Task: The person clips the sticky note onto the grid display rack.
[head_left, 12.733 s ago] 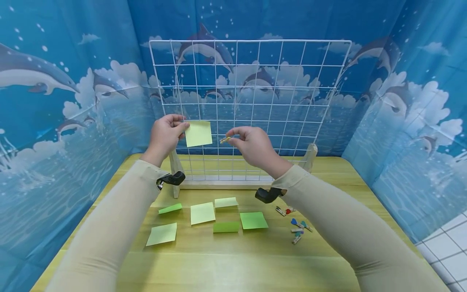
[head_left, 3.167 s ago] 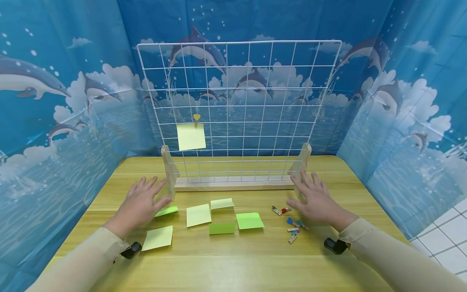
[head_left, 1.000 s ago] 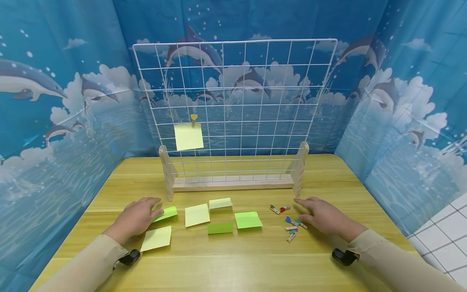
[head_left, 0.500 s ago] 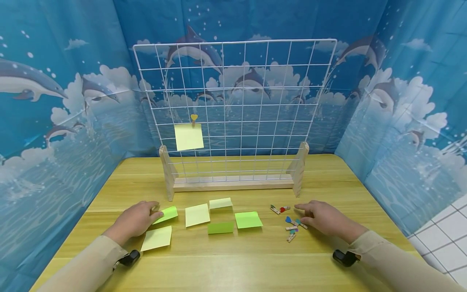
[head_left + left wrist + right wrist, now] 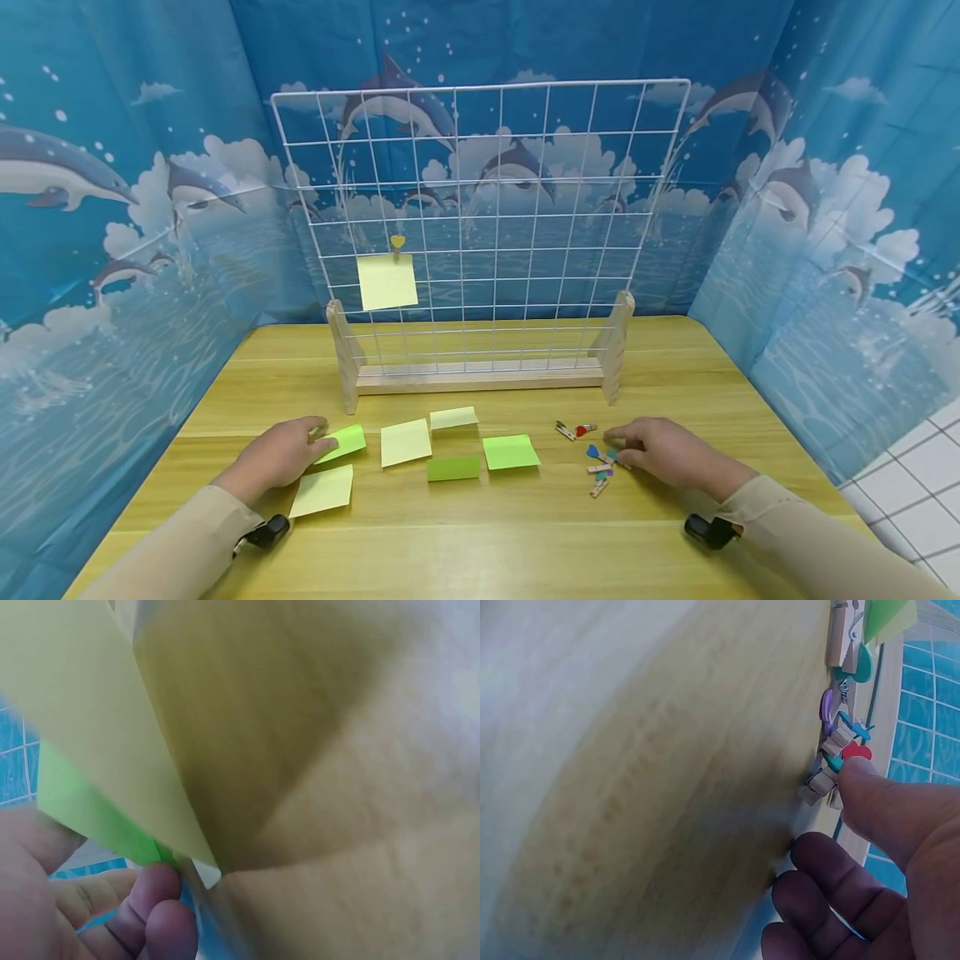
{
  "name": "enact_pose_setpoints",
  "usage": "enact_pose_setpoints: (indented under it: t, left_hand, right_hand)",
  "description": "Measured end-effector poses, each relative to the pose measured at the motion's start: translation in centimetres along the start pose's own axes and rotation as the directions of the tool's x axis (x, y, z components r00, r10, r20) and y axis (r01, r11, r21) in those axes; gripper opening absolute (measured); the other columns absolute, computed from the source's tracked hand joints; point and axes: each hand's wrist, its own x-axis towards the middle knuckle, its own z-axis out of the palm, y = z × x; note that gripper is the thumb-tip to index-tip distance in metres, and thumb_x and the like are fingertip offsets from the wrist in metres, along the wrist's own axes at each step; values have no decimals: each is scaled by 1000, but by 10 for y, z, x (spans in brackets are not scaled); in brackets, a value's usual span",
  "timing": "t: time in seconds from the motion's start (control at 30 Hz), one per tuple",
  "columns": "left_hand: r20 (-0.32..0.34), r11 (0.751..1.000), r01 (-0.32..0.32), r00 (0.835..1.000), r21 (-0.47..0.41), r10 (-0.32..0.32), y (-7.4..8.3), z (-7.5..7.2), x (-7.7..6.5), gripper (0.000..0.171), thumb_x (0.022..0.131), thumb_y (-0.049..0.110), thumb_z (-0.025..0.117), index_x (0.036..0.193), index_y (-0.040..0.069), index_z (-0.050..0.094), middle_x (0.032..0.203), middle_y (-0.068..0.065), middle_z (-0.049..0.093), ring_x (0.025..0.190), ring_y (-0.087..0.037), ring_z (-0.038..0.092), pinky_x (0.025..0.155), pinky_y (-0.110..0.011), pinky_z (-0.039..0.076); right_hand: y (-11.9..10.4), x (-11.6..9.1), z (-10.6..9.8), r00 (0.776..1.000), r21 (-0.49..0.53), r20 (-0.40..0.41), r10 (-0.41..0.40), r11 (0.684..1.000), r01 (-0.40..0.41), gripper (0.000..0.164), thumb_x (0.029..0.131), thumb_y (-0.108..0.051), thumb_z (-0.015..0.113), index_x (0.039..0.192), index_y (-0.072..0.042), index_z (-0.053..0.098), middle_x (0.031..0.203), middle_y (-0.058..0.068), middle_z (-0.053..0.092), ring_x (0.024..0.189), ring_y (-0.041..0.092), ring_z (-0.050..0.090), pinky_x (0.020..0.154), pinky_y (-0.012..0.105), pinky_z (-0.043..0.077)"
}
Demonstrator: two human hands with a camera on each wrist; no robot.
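In the head view my left hand pinches the edge of a bright green sticky note between thumb and fingers. A pale yellow sticky note lies just in front of that hand; it fills much of the left wrist view. My right hand rests low over the table, its thumb tip beside a small pile of clothespins with coloured hearts. Thumb and fingers stand apart, with a gap between them in the right wrist view. A yellow-heart clothespin holds a pale yellow note on the white wire grid.
Several more notes lie midtable, among them a pale yellow note and a green note. Another clothespin lies beside a red-heart one. The grid stands in a wooden base. A dolphin-print curtain surrounds the table.
The yellow note, earlier in my left hand, now hangs clipped on the grid. Both hands have come down to the table; the left has taken hold of the green note, the right has drawn near the clothespins.
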Motion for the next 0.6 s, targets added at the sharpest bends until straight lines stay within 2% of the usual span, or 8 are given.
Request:
enact_pose_setpoints:
  t: [0.27,0.6]
  left_hand:
    - [-8,997,1,1000,-71,-2,-3,-1,1,65,103,46,65,144,-4,58,133,-23,70,127,-48,63,105,-63,50]
    - [-14,988,17,1000,-156,-19,-5,-3,3,58,101,34,70,141,-7,60,125,-23,73,114,-39,71,99,-59,55]
  right_hand:
    - [0,-1,-1,1000,18,6,-4,1000,4,36,99,-20,74,133,-8,73,83,-11,65,69,5,49,64,26,42]
    - [0,-2,0,1000,42,17,16,999,-17,33,99,-15,73,131,-8,74,76,-10,63,62,6,45,60,26,37]
